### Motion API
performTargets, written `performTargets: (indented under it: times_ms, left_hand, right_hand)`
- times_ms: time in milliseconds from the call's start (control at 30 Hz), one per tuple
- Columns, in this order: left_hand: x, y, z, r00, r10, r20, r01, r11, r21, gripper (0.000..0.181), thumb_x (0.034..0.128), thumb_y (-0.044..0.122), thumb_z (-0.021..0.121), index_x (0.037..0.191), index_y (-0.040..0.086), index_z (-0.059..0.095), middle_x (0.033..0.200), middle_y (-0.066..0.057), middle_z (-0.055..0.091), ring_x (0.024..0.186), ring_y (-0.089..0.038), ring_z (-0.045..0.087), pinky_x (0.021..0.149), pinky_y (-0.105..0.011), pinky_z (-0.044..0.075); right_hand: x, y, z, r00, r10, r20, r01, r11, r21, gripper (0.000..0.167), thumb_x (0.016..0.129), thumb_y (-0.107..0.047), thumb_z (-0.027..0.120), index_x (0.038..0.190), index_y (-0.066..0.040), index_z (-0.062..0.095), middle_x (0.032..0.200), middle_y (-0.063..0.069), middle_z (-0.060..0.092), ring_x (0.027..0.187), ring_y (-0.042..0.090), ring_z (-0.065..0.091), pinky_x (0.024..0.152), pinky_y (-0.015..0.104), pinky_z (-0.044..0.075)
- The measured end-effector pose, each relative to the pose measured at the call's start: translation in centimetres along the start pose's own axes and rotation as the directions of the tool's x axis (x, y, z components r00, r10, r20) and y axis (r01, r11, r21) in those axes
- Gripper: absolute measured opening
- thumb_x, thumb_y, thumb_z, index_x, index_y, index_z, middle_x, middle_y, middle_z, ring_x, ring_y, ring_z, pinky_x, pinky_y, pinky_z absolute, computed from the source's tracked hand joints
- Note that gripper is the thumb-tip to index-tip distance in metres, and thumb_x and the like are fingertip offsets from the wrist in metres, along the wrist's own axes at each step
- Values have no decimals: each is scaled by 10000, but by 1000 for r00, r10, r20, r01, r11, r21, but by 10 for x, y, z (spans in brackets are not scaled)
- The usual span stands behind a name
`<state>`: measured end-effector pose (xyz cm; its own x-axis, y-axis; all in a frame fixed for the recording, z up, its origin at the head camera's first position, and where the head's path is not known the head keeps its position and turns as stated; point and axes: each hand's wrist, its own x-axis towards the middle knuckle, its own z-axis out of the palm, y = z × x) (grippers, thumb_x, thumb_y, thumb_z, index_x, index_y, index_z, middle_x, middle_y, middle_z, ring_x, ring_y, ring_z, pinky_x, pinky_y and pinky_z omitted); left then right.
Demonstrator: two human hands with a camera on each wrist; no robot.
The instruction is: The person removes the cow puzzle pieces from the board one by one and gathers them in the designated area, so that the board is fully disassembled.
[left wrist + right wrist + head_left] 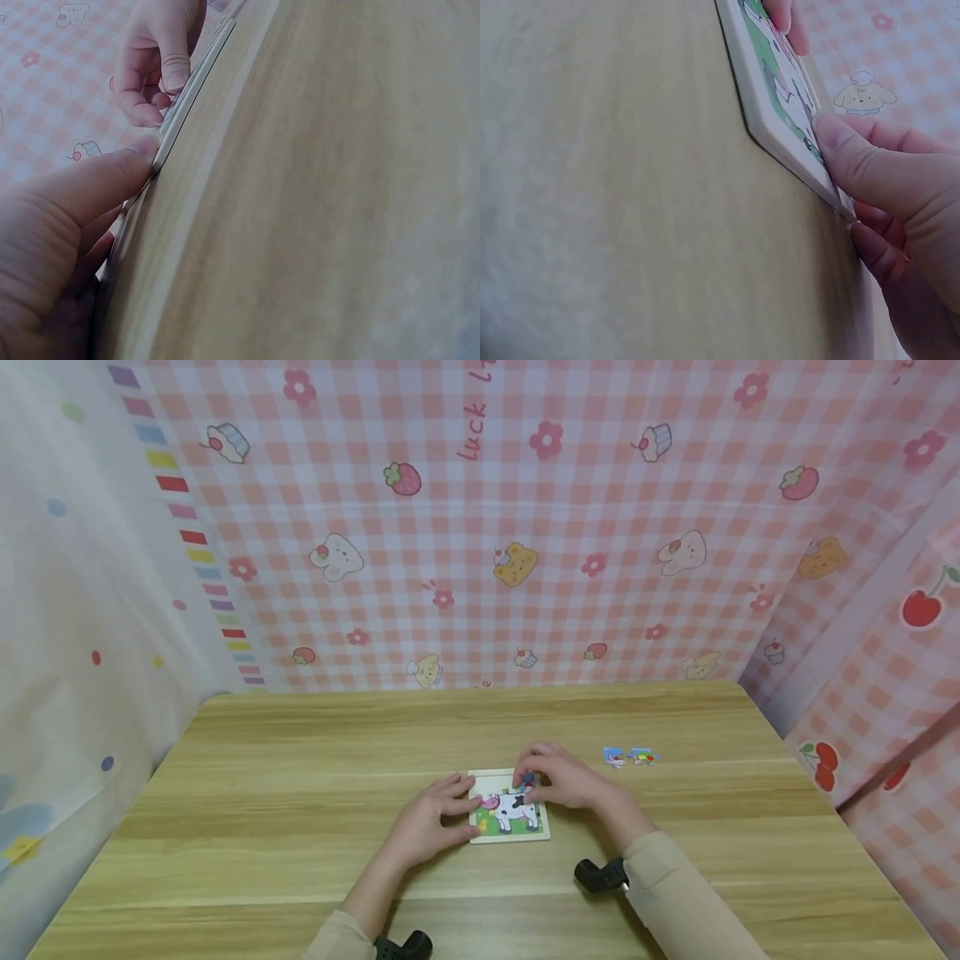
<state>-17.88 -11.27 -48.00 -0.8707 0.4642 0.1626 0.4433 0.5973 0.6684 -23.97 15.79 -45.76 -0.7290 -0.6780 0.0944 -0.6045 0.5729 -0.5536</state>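
Note:
A square wooden jigsaw puzzle board (513,839) with a cow picture lies on the table. The cow and green grass fill its lower part, and a pale strip of bare board shows along the top left. My left hand (435,818) rests at the board's left side, fingers spread, thumb and fingertips touching its edge. Over the upper right corner, my right hand (562,777) pinches a blue puzzle piece (528,780) between thumb and fingers, which partly hide it. In the right wrist view, the right thumb (847,150) lies against the board's face.
Two loose puzzle pieces, one blue and pink (613,757) and one with yellow and red (643,757), lie right of the board, beyond the right hand. The wooden table (300,752) ends at a checked cloth (480,610) behind.

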Motion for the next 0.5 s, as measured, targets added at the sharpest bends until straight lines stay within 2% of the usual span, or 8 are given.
performTargets:
  times_ms: [500]
  left_hand:
    - [0,1,-1,1000,2,2,-2,1000,-1,436,830,275,803,1224,112,708,1469,-75,519,1426,-350,383,1148,-582,307]
  right_hand:
    - [0,1,2,1000,18,-13,-17,1000,9,170,840,-186,779,973,-224,681,1104,-46,584,1037,181,463,908,378,405]
